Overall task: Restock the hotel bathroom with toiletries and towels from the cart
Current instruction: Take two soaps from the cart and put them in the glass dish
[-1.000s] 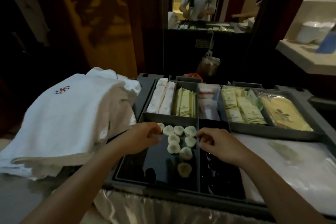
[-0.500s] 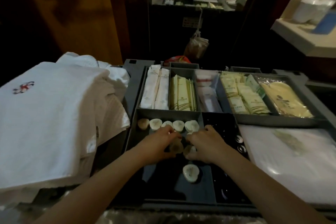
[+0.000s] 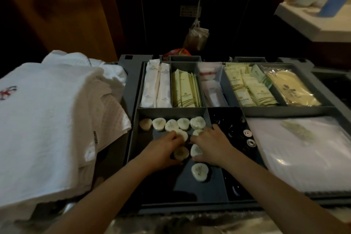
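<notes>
Head camera shows left hand (image 3: pixel 163 151) and right hand (image 3: pixel 212 146) now moved inward, each gripping wrapped soaps (image 3: pixel 181 153) for restocking.

Both our hands in the soap compartment of the cart tray (image 3: pixel 133 138).
Our left hand (image 3: pixel 163 150) curls round a tan soap (image 3: pixel 181 153); our right hand (image 3: pixel 210 146) pinches a white soap (image 3: pixel 196 150) just beside it. A row of soaps (image 3: pixel 171 125) lines the far wall, one lone soap (image 3: pixel 199 172) lies nearer us, and folded white towels (image 3: pixel 47 119) sit to the left.
</notes>
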